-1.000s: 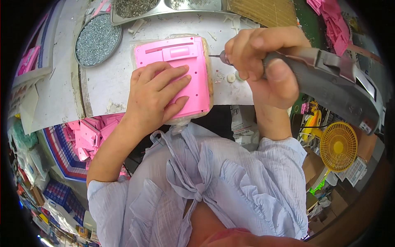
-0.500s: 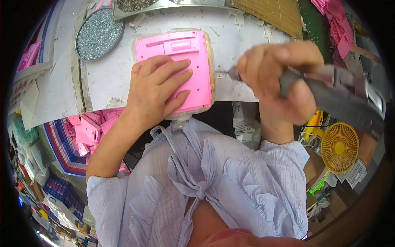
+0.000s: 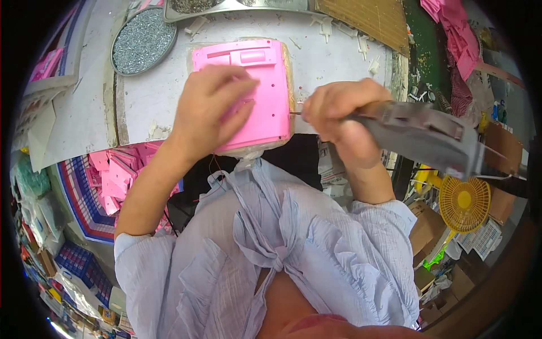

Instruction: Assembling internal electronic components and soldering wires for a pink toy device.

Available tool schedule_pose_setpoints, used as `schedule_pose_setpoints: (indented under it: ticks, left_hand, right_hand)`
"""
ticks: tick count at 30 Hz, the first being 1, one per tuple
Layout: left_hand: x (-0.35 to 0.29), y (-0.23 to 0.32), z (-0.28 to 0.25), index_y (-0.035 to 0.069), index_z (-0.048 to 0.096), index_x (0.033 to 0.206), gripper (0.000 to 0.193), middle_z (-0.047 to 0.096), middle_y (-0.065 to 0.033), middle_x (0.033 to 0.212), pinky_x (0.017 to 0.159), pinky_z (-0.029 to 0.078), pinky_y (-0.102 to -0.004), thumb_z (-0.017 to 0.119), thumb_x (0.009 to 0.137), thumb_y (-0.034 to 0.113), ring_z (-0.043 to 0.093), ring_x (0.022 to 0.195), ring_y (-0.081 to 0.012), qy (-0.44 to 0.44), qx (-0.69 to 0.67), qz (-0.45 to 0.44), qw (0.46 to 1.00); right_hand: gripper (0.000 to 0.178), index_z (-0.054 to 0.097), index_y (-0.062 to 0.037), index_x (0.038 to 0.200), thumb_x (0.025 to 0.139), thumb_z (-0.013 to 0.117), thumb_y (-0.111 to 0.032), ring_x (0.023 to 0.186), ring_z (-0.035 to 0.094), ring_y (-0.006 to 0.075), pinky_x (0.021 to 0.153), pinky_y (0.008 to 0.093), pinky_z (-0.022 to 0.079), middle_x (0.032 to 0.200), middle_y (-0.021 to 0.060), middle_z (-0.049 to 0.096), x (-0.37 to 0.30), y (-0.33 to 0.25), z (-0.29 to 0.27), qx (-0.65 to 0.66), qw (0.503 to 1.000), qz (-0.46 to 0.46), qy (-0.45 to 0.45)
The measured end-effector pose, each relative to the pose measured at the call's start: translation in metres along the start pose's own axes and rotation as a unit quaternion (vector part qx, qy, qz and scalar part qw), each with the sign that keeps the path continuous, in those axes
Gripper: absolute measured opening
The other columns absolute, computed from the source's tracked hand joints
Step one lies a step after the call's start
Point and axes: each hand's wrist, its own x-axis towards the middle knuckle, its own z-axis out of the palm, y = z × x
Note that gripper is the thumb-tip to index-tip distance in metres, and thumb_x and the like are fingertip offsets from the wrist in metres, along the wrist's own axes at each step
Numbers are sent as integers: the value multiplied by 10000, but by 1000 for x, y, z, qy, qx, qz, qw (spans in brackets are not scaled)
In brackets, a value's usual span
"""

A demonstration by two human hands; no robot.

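Observation:
A flat pink plastic panel [image 3: 262, 121] with small holes and a raised rectangular part lies on a padded, plastic-wrapped block [image 3: 289, 85] at the table's front edge. Over the panel's left half is my left hand [image 3: 212, 107], its fingers bent and apart, slightly blurred; whether they touch the pink surface I cannot tell. In my right hand [image 3: 344, 116], fingers wrapped round it, is a grey electric screwdriver [image 3: 420, 138]. Its thin bit points left, with the tip by the panel's right edge.
A round dish of small silvery screws [image 3: 144, 42] stands back left. Beside it are a metal tray [image 3: 237, 12] and cardboard [image 3: 370, 22]. White plastic scraps lie along the back. A basket [image 3: 84, 203] of pink parts sits below left; a yellow fan [image 3: 464, 202] is at right.
The screwdriver has come left and swung round, bringing its bit to the panel's right edge. My left hand's fingers have lifted and drawn back from lying flat on the panel.

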Motion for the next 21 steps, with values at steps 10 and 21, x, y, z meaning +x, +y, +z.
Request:
schedule_pose_setpoints:
  ticks: [10, 21]
  left_hand:
    - [40, -22, -3, 55, 661, 1095, 302, 628, -124, 1346, 1098, 384, -530, 756, 871, 235, 578, 1235, -334, 31, 68, 74, 994]
    - [-280, -76, -154, -13, 671, 1080, 223, 696, -102, 965, 760, 480, -280, 735, 943, 151, 601, 880, -118, 169, 65, -425, 887]
  right_hand:
    - [351, 561, -17, 1167, 982, 563, -315, 582, 474, 153, 591, 359, 399, 660, 25, 499, 46, -53, -22, 79, 980, -116, -138]
    - [304, 566, -10, 1160, 981, 544, -254, 557, 415, 125, 592, 334, 363, 643, 11, 451, 36, -52, -67, 42, 998, -47, -21]
